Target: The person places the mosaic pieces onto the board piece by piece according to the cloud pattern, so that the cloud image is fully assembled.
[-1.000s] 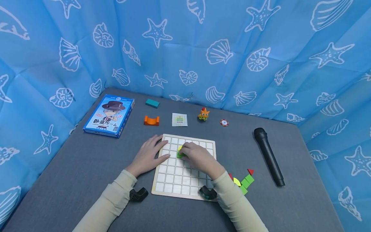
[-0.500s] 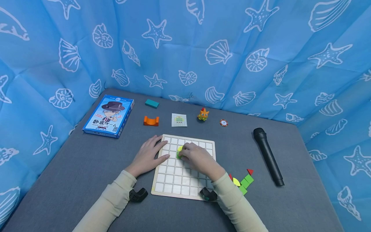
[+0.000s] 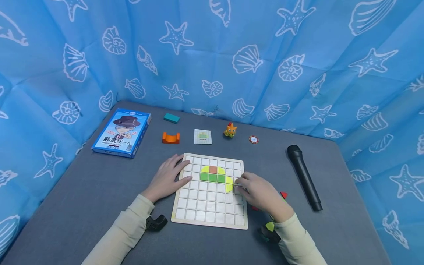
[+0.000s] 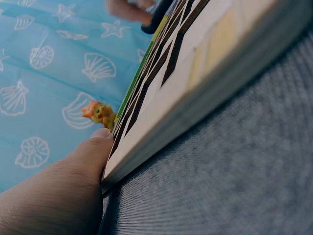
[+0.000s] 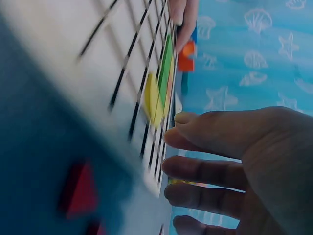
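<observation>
In the head view, the white grid board (image 3: 202, 206) lies on the table. My left hand (image 3: 168, 179) rests on its left edge with fingers spread; in the left wrist view, the thumb (image 4: 95, 147) touches the board's rim. On the board sit green squares (image 3: 212, 177) in a row, a reddish square (image 3: 213, 169) and a yellow quarter-round piece (image 3: 205, 169) above them. A yellow half-round shape (image 3: 229, 184) lies at the row's right end. My right hand (image 3: 260, 193) hovers over the board's right edge beside it, fingers loosely bent; the right wrist view shows nothing held.
Loose red (image 3: 283, 194) and yellow (image 3: 269, 226) pieces lie right of the board, partly behind my right arm. A black microphone (image 3: 304, 176) lies farther right. Behind the board are a pattern card (image 3: 202, 137), an orange block (image 3: 170, 138), a small figurine (image 3: 230, 130) and a blue box (image 3: 121, 132).
My right hand has moved rightward off the green squares to the board's right edge, uncovering the row and the yellow pieces. My left hand has stayed on the board's left edge.
</observation>
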Motion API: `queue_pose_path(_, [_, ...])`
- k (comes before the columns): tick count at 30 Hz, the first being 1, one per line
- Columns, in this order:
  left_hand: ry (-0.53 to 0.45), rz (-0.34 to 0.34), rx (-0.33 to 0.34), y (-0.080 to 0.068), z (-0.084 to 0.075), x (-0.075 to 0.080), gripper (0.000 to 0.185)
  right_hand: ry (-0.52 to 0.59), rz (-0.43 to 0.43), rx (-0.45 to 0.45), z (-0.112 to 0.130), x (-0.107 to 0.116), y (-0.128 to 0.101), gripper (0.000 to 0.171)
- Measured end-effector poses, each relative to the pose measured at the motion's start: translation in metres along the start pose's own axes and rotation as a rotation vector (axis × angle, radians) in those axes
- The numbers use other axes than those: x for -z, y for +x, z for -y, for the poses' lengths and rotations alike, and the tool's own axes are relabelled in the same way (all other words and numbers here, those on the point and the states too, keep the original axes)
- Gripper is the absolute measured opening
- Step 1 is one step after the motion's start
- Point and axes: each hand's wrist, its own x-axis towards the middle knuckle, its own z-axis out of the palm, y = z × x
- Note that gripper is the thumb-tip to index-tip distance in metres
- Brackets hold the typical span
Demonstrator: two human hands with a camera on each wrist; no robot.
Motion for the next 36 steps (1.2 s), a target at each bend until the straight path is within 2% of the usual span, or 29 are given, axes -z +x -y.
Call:
queue_pose_path(3, [0.012,0.014,0.011,0.0,0.002,0.0,0.066,0.002,0.032,-0.096,-0.009,0.003,-0.019,0.02])
queue_pose_path(6, [0.017,0.015,0.009,0.0,0.002,0.0,0.066,0.017,0.085,-0.239,-0.018,0.008,-0.037,0.028])
queue_pose_path(11, [0.015,0.01,0.004,-0.001,0.001,0.001,0.066,0.086,0.233,-0.488,-0.03,0.016,-0.062,0.062])
queue_pose_path(13, [0.015,0.006,0.0,0.0,0.001,0.002,0.066,0.119,0.292,-0.552,-0.033,0.017,-0.071,0.076])
queue_pose_path(16, [0.016,-0.001,-0.007,0.0,0.0,0.003,0.065,0.143,0.328,-0.615,-0.035,0.016,-0.079,0.089])
queue_pose_path(20, [0.017,-0.006,-0.009,0.001,-0.001,0.004,0.065,0.156,0.304,-0.663,-0.037,0.01,-0.085,0.094])
queue_pose_path(25, [0.022,0.001,-0.003,0.001,-0.001,0.004,0.065,0.199,0.287,-0.685,-0.038,0.003,-0.087,0.091])
queue_pose_path(31, [0.02,0.005,0.004,0.001,-0.001,0.004,0.065,0.22,0.26,-0.608,-0.039,-0.002,-0.077,0.077])
queue_pose_path(36, [0.02,0.037,0.017,0.002,-0.001,0.003,0.066,0.217,0.259,-0.574,-0.04,-0.006,-0.064,0.074])
